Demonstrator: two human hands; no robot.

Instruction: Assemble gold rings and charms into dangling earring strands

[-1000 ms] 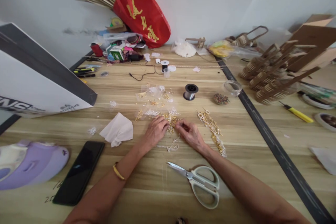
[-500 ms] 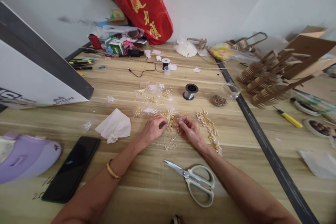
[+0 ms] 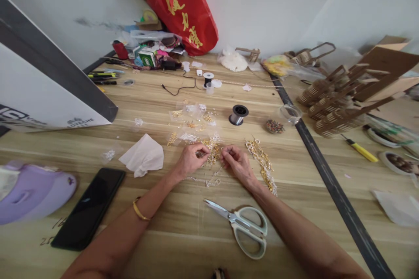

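Both hands work low over a pile of small gold and silver jewelry findings (image 3: 212, 148) on the wooden table. My left hand (image 3: 192, 159) is curled at the pile's left side, thumb and fingers brought together; what it pinches is too small to make out. On the other side, my right hand (image 3: 236, 160) is closed in a pinch, and its fingertips hide what they hold. A thin silver chain (image 3: 209, 182) lies on the table below and between the hands. Gold and silver chains (image 3: 262, 163) lie in a bunch just right of my right hand.
White-handled scissors (image 3: 247, 224) lie between my forearms. A wire spool (image 3: 238, 114) and a jar of colored beads (image 3: 275, 125) stand beyond the hands. To the left are a tissue (image 3: 143, 155), a black phone (image 3: 89, 209) and a large box (image 3: 49, 83). Small baskets (image 3: 330, 104) stand right.
The left hand has shifted very slightly to the right, its fingers still together. My right hand stays in nearly the same pinch. The whole view has moved a little.
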